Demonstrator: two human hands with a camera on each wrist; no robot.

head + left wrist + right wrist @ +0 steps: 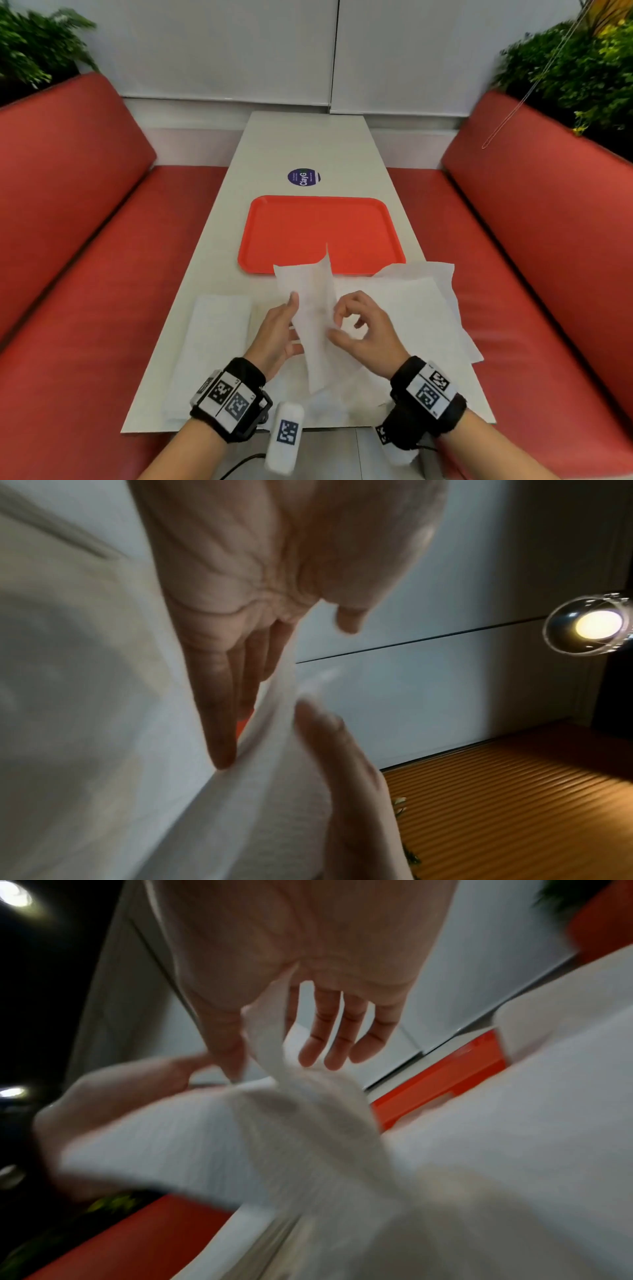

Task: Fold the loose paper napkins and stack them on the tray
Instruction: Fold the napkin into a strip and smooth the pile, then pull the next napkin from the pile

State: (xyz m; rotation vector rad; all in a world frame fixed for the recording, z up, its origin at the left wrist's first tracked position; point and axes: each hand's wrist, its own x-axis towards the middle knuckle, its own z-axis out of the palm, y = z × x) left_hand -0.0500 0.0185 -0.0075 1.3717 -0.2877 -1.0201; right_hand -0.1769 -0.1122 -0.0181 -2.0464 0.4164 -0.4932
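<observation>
While a napkin [313, 308] is held above the table [308, 144] just short of the tray [318, 233], pinched by the left hand [277, 337] and right hand [368, 334], edges should be aligned before creasing.

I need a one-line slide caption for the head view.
Both hands hold a white napkin above the table, near an empty red tray.

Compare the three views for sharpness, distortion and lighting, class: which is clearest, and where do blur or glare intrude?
Head view: clearest, evenly lit, wide-angle bending of the red benches; the tray is sharp. Left wrist view: dim, the held napkin smeared, glare from a lamp. Right wrist view: dimmest corners, heavy blur on the napkin, fingers sharper.
</observation>
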